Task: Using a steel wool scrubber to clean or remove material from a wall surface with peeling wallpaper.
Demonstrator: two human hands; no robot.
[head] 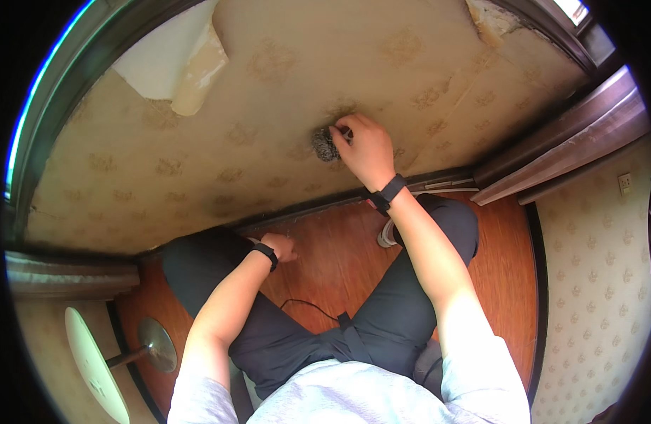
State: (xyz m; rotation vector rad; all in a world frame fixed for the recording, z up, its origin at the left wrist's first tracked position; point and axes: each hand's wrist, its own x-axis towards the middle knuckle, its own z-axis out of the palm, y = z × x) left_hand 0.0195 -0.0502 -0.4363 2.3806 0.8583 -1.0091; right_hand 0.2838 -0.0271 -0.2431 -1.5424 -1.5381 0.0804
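My right hand (367, 147) grips a grey scouring pad (324, 145), apparently steel wool, by its right side. The pad is against the patterned wallpaper (283, 106) of the wall before me, and a dark smudge (340, 107) shows on the paper just above it. Part of the pad is hidden by my fingers. Low between my knees, my left hand (281, 247) hangs over the wood floor (325, 275), beside my left leg. Its fingers point down and are partly hidden, and nothing shows in them. Black bands circle both wrists.
A torn wallpaper flap (201, 74) curls off the wall at upper left; more paper peels (490, 24) at upper right. Curtains (564, 138) hang at the right. A round white table (95, 365) stands at lower left. A thin black cable (309, 303) lies on the floor.
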